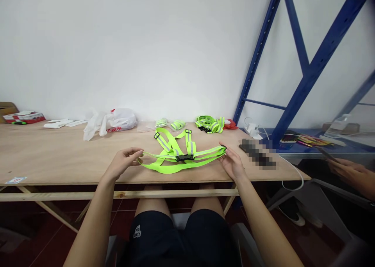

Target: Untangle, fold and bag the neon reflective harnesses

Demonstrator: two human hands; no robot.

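A neon-yellow reflective strap harness [175, 167] lies on the wooden table in front of me, its black buckle [184, 157] fastened at the middle of the waist band. Two shoulder straps with black sliders spread toward the wall. My left hand [125, 161] pinches the left end of the band between thumb and fingers. At the right end, beside a black slider, my right hand [231, 161] grips the band. The band is stretched between both hands, its lower loop hanging slightly toward me.
Behind the harness are two small bagged strap bundles [177, 124], a loose strap pile [209, 123] and a white plastic bag [123, 119]. A blurred dark object [258, 153] lies right. Another person's hands [351, 173] hold a phone at far right, by a blue rack [307, 77].
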